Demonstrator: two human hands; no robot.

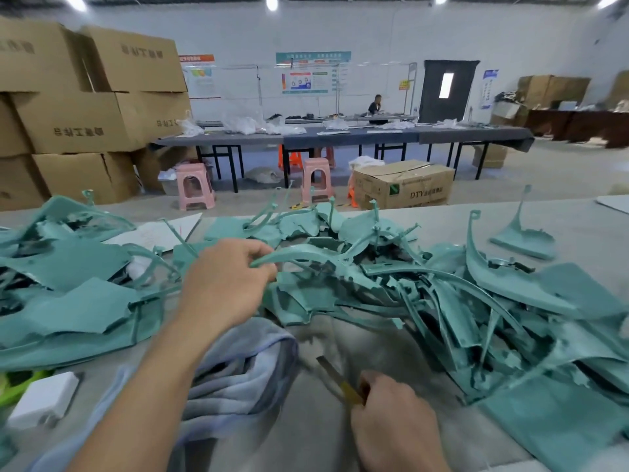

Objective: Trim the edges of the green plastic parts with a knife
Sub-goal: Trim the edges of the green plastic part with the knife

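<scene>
A big heap of green plastic parts [442, 294] covers the grey table [316, 430], with flat sheets on the left and curved strips on the right. My left hand [228, 284] reaches into the middle of the heap and pinches the end of a curved green strip [299, 255]. Low at the front, my right hand [394, 424] grips a knife [335, 379] with a yellowish handle. Its blade points up and to the left, blurred by motion, above bare table.
A folded blue-grey cloth [238, 369] lies under my left forearm. A white block [44, 400] sits at the front left. Beyond the table stand stacked cardboard boxes [85, 114], pink stools [195, 185], a long dark table [340, 136] and a seated person [375, 105] far off.
</scene>
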